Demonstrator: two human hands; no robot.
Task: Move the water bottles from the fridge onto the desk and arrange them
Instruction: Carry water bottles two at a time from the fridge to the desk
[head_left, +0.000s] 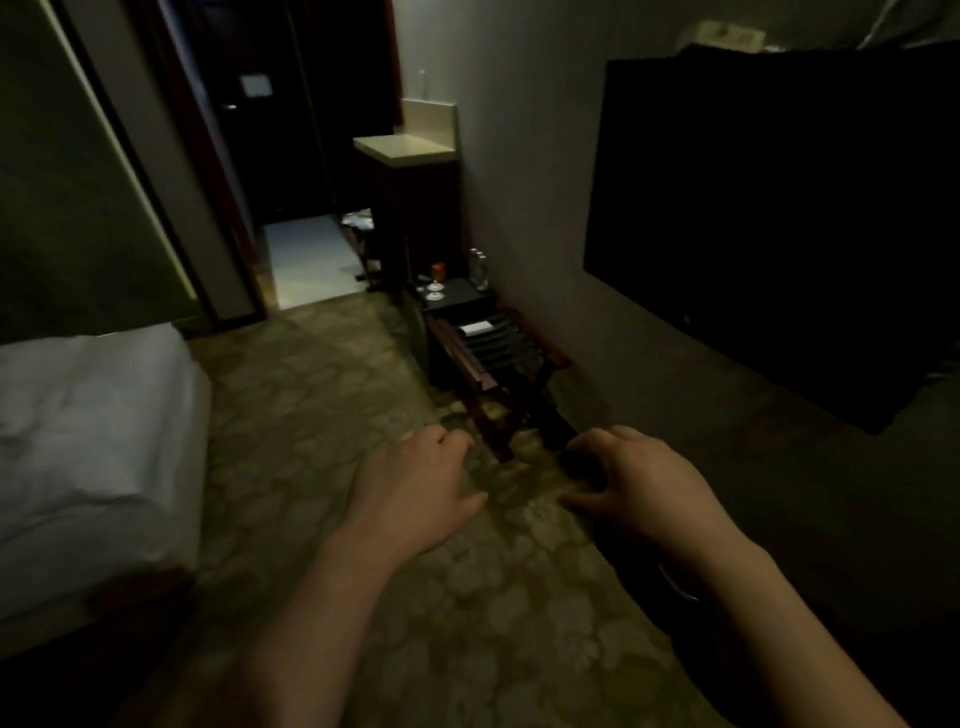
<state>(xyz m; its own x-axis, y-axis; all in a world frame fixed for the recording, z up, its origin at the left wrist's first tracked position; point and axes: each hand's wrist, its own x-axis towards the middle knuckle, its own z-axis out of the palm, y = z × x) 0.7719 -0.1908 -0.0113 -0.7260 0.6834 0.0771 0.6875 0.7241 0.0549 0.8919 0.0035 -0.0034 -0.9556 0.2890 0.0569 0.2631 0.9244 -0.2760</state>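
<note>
Now left hand (415, 483) and right hand (636, 483) empty, fingers loosely curled, hovering over carpet (322, 415).

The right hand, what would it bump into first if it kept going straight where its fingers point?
Probably the wooden luggage rack by the wall. The right hand is empty, fingers loosely curled, pointing forward over the carpet toward the rack's near legs. Depth is unclear in this dim picture.

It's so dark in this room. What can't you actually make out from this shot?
Head view, the only one:
- Fridge: none recognisable; the dark cabinet hides its contents in shadow.
- Clear bottles on the low black stand: too small to count.
- Television: cut off by the right edge.
- Left hand and right hand: empty, slightly blurred.
</note>
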